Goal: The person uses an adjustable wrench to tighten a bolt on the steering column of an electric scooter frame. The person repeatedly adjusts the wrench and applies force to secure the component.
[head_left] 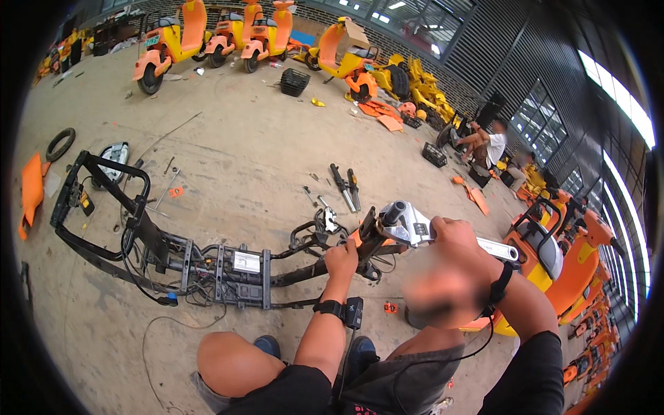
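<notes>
A stripped black scooter frame (166, 249) lies across the floor before me, its front end towards my right. My left hand (342, 260) is closed round the frame's front tube, just below the steering head (371, 238). A large silver adjustable wrench (413, 227) has its jaw at the top of the steering head, by a dark round tube end (394, 211). My right hand (453, 234) is closed over the wrench near its head, and the handle sticks out to the right beyond my fingers. Whether the jaw grips tightly cannot be made out.
Fork legs (344, 187) and small metal parts lie beyond the frame. An orange panel (31, 194) and a tyre (61, 144) are at far left. Orange-yellow scooters (173, 41) stand at the back, others (553, 263) close on the right. Another person (492, 146) sits at far right.
</notes>
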Motion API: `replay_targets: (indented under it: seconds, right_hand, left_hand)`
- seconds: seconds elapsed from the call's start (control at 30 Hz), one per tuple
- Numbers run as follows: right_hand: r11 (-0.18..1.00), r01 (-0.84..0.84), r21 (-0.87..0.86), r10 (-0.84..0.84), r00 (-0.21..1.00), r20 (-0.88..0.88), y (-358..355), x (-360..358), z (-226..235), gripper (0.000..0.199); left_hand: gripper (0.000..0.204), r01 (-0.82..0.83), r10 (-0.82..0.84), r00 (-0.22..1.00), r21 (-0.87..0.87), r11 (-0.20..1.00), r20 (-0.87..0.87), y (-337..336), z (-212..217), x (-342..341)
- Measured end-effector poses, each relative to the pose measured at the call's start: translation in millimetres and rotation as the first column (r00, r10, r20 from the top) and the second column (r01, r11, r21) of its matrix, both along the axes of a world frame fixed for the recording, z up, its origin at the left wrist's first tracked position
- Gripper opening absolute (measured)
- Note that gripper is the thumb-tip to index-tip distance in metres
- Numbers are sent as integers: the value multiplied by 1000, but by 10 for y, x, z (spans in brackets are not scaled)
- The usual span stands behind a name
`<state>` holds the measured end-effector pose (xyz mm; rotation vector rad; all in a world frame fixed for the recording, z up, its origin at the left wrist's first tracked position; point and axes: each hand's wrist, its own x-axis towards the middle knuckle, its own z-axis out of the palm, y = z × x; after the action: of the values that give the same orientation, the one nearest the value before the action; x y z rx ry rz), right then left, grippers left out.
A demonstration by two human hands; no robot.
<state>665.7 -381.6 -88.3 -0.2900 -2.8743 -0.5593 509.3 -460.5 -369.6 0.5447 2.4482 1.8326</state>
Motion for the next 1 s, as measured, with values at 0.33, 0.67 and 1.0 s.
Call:
replay_targets:
  seconds: [0.33, 0.67, 1.0]
  right_hand:
    - [1000, -6, 8, 6, 1000, 12, 10, -17, 7, 15]
    - [997, 71, -32, -68, 993, 94, -229, -11, 121, 25]
    - [987, 154, 42, -159, 979, 125, -219, 19, 36, 28]
  left_hand:
    - [53, -122, 139, 983, 142, 982, -118, 17, 46, 45]
    - [47, -122, 128, 991, 157, 980, -34, -33, 75, 94]
    - [47, -150, 160, 986, 160, 976, -52, 7, 35, 136]
